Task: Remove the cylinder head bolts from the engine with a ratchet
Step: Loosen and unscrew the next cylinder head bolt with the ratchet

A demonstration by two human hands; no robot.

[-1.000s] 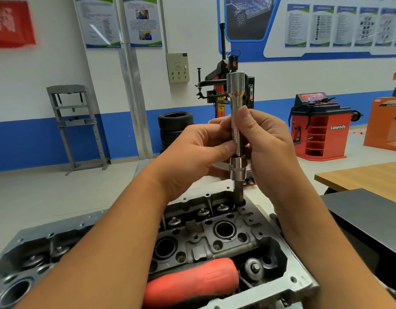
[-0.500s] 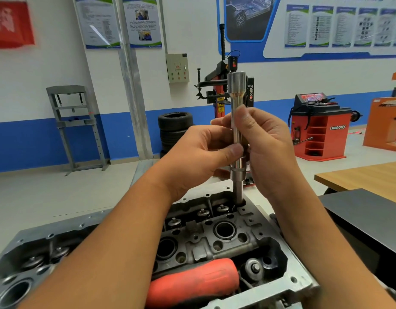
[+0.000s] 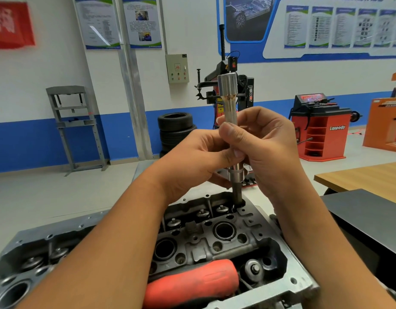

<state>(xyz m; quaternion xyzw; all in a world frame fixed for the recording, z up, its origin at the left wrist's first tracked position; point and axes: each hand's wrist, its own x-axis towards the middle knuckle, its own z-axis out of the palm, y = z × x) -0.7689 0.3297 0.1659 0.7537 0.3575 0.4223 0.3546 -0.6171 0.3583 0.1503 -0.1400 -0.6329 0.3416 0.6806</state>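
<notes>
A red-handled tool (image 3: pixel 192 284) lies across the cylinder head (image 3: pixel 217 241). Above it, both hands pinch an upright socket extension (image 3: pixel 231 121) seated in a far bolt hole: left hand (image 3: pixel 192 161) lower, right hand (image 3: pixel 266 148) higher, fingers curled.

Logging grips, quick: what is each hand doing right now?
Left hand: pinches the extension bar.
Right hand: grips the same bar.

The extension bar (image 3: pixel 231 112) is shiny silver. The engine (image 3: pixel 248 239) is dull grey metal, and the tool handle (image 3: pixel 192 284) lying in it is scuffed orange-red.
</notes>
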